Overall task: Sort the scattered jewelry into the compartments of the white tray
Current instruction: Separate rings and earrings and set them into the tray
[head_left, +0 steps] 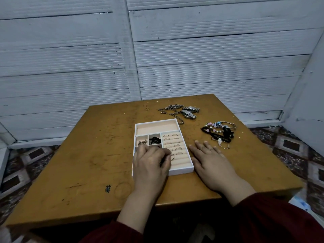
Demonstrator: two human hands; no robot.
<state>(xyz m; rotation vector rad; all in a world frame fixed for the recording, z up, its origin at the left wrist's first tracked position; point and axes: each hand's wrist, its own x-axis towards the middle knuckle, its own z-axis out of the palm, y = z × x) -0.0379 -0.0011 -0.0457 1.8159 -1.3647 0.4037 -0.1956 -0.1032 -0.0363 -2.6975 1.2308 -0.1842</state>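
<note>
While the worn brown wooden surface carries everything, the white rectangular tray with its pale pink lining sits around its middle, a little toward the near edge. Both arms come in over the near edge in dark red sleeves.

The right hand lies palm down on the surface just beside the tray's right wall, its grip spread, fingers straight and holding nothing. The left hand is over the tray's near left part with curled fingers, and its grip pinches a thin silver ring above the ridged ring section at the tray's right.

Toward the right edge lies a tangled heap of beaded bracelets, black, pink and blue. Near the far edge, beyond the tray, two silver metal watches lie beside a loose pile of silver chains, one chain reaching to the tray's far right corner.

Several slim rings stand in the ridged rows. A black glossy piece fills one small square compartment, and small silvery bits lie in the one to its left. Two loose thin rings rest near the far edge, left of the chains.
</note>
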